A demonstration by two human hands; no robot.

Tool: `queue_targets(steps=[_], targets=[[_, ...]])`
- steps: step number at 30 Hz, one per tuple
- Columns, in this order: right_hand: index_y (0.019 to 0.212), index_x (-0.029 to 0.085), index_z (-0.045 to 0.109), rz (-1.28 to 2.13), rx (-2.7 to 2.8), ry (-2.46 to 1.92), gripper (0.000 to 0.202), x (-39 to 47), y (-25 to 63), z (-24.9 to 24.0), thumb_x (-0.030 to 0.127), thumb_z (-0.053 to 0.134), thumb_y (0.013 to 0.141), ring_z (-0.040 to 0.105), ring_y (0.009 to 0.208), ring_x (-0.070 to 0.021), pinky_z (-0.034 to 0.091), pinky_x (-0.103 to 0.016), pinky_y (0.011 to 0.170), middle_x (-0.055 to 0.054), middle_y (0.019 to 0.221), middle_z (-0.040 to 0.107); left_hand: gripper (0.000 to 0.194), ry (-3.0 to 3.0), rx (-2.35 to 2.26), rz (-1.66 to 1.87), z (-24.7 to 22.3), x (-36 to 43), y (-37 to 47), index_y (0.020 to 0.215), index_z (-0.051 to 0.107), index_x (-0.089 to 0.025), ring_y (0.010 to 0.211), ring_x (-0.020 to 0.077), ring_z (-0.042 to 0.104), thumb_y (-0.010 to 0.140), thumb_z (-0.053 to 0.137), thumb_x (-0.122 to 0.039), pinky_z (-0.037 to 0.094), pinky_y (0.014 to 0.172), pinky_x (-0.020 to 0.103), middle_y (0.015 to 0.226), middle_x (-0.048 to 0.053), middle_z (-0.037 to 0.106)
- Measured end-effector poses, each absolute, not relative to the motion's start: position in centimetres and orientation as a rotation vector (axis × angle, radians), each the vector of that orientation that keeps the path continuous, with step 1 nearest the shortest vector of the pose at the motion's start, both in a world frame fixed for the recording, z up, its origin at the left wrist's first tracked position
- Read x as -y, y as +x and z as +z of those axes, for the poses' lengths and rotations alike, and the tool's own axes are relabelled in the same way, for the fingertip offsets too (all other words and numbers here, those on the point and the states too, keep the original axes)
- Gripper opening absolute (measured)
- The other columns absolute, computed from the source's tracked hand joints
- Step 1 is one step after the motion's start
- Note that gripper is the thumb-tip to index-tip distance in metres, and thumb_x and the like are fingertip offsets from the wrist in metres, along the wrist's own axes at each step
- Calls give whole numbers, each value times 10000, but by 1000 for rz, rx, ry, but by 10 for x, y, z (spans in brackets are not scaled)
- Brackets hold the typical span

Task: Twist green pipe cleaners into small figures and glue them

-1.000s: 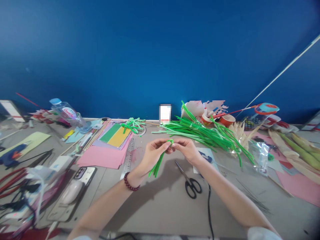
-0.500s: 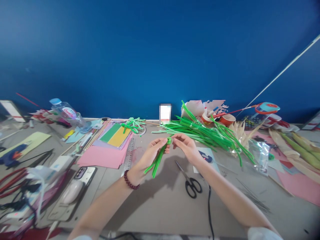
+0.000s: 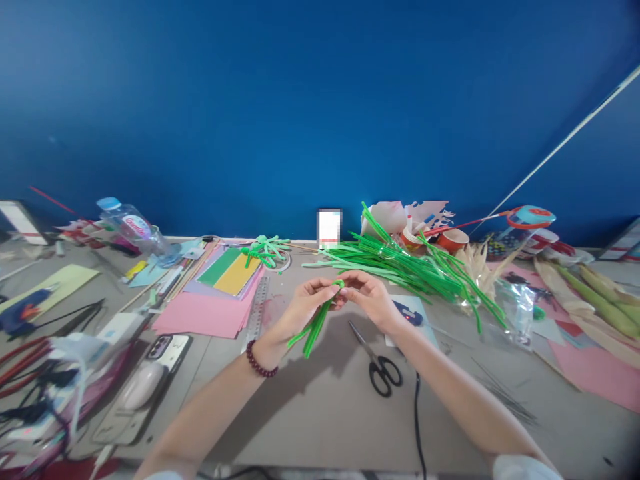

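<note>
Green pipe cleaners [image 3: 315, 331] form a small bundle, its strands hanging down toward me and its bent top end between both hands. My left hand [image 3: 311, 307] is closed around the bundle just below that end. The thumb and fingers of my right hand [image 3: 367, 297] pinch the looped top, beside the left fingertips. Part of the bundle is hidden behind the left fingers. On the table below my right forearm lie open-bladed or slightly parted scissors [image 3: 383, 375] with black handles; I cannot tell which.
A big pile of green pipe cleaners [image 3: 425, 270] lies behind my right hand. Pink paper [image 3: 205, 313] and a ruler [image 3: 257, 313] are to the left. A phone [image 3: 170, 350], a mouse [image 3: 145, 385] and a glue gun [image 3: 27, 310] lie further left. A black cable [image 3: 418, 420] crosses the front.
My right hand has moved in to the left, and its fingers now meet the top of the bundle, where before they were slightly apart. My left hand keeps its hold.
</note>
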State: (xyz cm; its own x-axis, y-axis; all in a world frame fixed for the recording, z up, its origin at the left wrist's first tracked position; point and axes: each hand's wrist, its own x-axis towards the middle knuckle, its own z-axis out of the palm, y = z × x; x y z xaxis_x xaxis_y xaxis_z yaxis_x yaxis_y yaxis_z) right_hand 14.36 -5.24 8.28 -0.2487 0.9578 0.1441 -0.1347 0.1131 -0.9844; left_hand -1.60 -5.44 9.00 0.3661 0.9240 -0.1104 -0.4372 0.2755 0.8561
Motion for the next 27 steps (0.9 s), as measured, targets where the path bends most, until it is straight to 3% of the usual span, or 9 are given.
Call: queue_targets(steps=[4,8,11,15,22,27], targets=[[968,186,627,1217,1493,-938,306,41,153,82,382,674,737,581,671,-125,505,-274,638,-26,804,633,287,839,-732,1043,91,50,-18,738,653,-111,536,105,607,583,811,-295,505,593,237,624,28,658],[886,180,655,792,1567,-1176,251,-7,186,90,401,597,782,581,649,-140,485,-287,636,-46,829,663,263,834,-748,1066,95,47,-22,700,638,-121,526,96,589,593,801,-298,498,571,226,599,13,638],[855,153,656,421,1563,-1341,209,-58,216,95,333,586,776,607,746,-184,477,-313,704,-77,850,678,243,858,-730,1059,96,45,-25,714,634,-123,536,96,583,634,775,-305,492,571,223,598,15,632],[929,122,642,153,1689,-1526,262,-107,236,93,311,618,750,597,784,-212,446,-326,724,-111,893,677,251,845,-726,1055,96,44,-27,747,633,-126,546,93,580,649,762,-318,487,573,218,621,15,628],[793,157,675,-107,1876,-1749,301,-112,228,95,288,414,868,540,713,-197,330,-275,582,-98,841,672,230,854,-702,1052,97,43,-29,738,640,-128,579,96,575,691,725,-337,474,598,217,642,20,620],[801,148,675,-130,2007,-1811,315,-103,228,104,240,378,852,548,709,-188,313,-264,558,-94,864,672,232,836,-703,1039,96,42,-29,727,636,-120,580,92,568,698,720,-335,468,590,203,651,24,618]])
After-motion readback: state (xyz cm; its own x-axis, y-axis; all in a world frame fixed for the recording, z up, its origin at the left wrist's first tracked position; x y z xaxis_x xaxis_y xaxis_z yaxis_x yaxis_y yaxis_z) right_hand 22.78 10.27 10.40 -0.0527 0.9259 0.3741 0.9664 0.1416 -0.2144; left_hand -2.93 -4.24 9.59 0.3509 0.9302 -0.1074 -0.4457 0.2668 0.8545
